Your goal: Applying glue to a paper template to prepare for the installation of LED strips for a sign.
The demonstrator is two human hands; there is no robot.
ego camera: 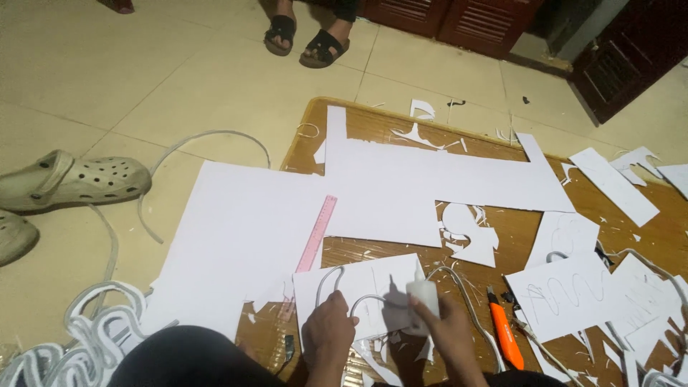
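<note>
My left hand presses a thin white strip that loops up on a small white sheet. In my right hand is a white cylindrical bottle or tube, its tip down against the sheet beside the strip. Both hands are at the near edge of a low wooden board on the floor. A pink ruler lies just beyond my left hand, and an orange utility knife lies to the right of my right hand.
Large white sheets and cut scraps cover the board, one with a wavy pencil line. Coiled white strips pile up at the left. Two beige clogs sit on the tiles. Another person's sandalled feet stand at the top.
</note>
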